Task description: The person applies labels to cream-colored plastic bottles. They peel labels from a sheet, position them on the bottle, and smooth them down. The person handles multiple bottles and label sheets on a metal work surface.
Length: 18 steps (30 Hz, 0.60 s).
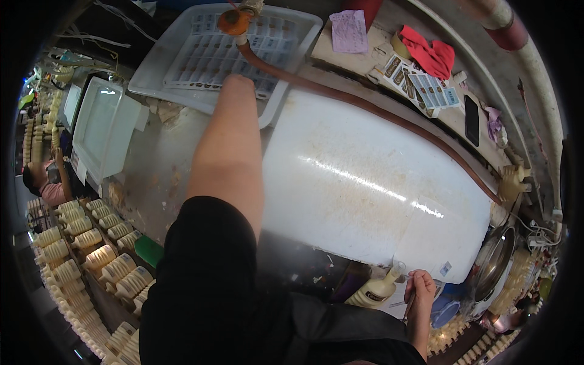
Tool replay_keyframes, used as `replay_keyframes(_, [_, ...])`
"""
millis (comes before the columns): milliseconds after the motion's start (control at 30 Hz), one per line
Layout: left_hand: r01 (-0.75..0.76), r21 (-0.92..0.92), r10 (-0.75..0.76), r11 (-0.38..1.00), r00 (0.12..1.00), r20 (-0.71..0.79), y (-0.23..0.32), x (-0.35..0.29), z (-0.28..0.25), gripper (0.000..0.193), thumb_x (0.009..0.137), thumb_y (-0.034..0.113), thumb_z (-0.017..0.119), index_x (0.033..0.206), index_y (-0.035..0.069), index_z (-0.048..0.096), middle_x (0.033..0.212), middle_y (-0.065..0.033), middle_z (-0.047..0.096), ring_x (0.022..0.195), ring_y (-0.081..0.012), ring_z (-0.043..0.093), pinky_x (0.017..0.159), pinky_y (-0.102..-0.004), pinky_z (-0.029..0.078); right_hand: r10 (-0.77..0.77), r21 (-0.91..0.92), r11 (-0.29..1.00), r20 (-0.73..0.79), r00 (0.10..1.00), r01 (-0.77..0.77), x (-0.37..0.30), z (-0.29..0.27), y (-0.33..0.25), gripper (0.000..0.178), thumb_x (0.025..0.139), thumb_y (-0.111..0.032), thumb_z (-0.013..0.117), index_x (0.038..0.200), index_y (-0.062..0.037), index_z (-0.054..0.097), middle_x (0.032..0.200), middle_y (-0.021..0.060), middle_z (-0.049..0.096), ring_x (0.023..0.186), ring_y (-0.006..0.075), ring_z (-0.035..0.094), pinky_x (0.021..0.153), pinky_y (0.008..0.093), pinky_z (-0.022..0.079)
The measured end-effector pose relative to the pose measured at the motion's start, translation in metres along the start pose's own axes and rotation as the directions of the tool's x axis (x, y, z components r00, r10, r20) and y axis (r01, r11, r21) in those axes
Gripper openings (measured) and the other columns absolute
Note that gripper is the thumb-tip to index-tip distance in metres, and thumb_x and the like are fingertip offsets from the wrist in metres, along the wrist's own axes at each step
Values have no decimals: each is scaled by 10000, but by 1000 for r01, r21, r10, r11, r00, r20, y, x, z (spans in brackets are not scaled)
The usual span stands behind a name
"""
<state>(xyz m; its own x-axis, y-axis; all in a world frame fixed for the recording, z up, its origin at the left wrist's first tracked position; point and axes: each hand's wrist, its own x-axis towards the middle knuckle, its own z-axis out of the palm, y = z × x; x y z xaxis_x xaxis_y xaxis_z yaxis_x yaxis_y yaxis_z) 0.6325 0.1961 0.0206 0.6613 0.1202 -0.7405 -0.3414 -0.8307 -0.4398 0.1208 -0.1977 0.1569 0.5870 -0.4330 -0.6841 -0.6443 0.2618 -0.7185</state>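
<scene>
My left arm reaches up and away to a white plastic tray that holds sheets of small labels. The left hand is bent down over the label sheets, and its fingers are hidden from sight. At the lower right, my right hand is closed, thumb and fingers pressed together around something thin that I cannot make out. Just left of it, a cream ribbed bottle with a dark label leans at a tilt, its neck near the fingers. One small label lies on the white board close by.
A brown hose with an orange valve runs over tray and board. The ledge behind carries a red cloth, label sheets and a black phone. Leftward are a clear water tub, racked bottles and another person.
</scene>
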Motion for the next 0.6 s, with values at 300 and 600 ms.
replay_keyframes(300, [162,-315,-166,935,986,14,-8,26,-6,461,929,256,710,1382,216,636,1478,0,565,1386,-193,508,1065,-367,488,47,30,998,-23,999,-46,10,3,6,212,1036,-256,605,976,-59,658,634,-11,559,449,48,403,398,210,268])
replay_keyframes(600, [232,-505,-253,831,967,28,-14,31,-9,498,929,248,721,1413,216,606,1507,3,536,1403,-178,487,1069,-350,484,63,47,997,-23,998,-62,16,6,8,201,1026,-250,621,968,-63,665,649,-17,567,465,45,398,405,212,256])
